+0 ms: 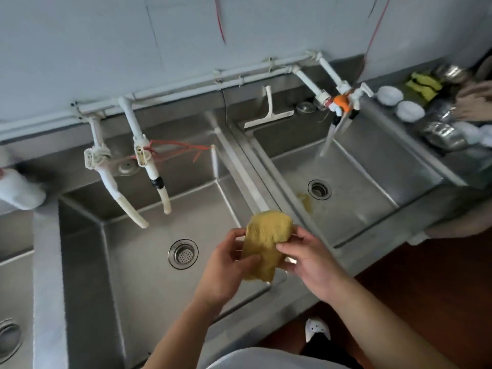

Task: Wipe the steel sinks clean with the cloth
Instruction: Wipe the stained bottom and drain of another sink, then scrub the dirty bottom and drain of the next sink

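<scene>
A: That yellow cloth (263, 242), what's it like to work w/?

B: Soft, limp, prob damp I'd guess. It's bunched up, held in the air over the divider between the middle sink (149, 262) and the right sink (372, 166), not touching steel. Left hand (226, 267) has fingers and thumb curled round its left edge, right hand (311, 262) pinches the right side w/ thumb on top. Light thing, won't break, but floppy, so best taken by a folded wad in the palm, not a corner

A: And the basins?

B: Middle one looks bare apart from its strainer (183, 253). Right one has water running in from the tap (342, 105) and a yellowish smear (304, 202) just left of the drain (319, 189). Wet steel, so the cloth should slide easy there

A: Anything else about?

B: White squeegee (269, 110) on the back ledge. On the drainboard at far right, white bowls (399, 102), steel bowls (444, 134), some yellow-green cloths (423, 85); blurry, can't tell what's in them. Another person's hand (474, 102) over there too. White bottle (18, 187) at far left
</scene>
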A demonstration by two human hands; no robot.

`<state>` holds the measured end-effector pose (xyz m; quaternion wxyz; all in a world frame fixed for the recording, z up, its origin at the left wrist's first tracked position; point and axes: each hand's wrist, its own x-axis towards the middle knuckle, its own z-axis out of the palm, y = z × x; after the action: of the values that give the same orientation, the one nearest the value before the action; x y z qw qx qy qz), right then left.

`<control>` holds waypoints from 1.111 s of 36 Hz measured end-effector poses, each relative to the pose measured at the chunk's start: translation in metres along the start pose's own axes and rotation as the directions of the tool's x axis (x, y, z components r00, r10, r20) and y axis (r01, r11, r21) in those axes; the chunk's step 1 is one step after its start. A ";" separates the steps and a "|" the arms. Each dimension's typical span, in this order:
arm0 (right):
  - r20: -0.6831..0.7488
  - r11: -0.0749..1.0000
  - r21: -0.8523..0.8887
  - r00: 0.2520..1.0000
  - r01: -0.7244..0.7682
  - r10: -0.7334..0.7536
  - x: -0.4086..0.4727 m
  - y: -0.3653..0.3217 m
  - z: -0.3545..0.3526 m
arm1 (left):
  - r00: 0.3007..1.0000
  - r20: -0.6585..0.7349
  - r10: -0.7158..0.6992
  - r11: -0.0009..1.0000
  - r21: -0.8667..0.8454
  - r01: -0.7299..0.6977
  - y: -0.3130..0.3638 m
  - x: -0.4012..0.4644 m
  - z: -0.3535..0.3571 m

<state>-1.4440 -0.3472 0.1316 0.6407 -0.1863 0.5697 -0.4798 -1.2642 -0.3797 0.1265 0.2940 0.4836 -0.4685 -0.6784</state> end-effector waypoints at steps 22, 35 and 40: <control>0.221 0.779 -0.584 0.968 0.229 -0.119 -0.013 -0.047 -0.271 | 0.999 -0.045 0.014 0.999 0.045 -0.011 -0.016 0.034 0.270; 0.018 0.843 -0.477 0.961 0.251 -0.276 0.000 -0.081 -0.315 | 0.997 -0.014 -0.079 0.997 -0.011 0.078 -0.017 0.090 0.310; -0.093 0.862 -0.452 0.949 0.229 -0.301 0.006 -0.106 -0.336 | 0.984 0.162 -0.074 0.997 0.019 0.072 -0.010 0.127 0.332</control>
<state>-1.7928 -0.2986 0.1171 0.4627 -0.3623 0.6808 -0.4371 -1.6183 -0.3676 0.0996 0.2266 0.4455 -0.4774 -0.7227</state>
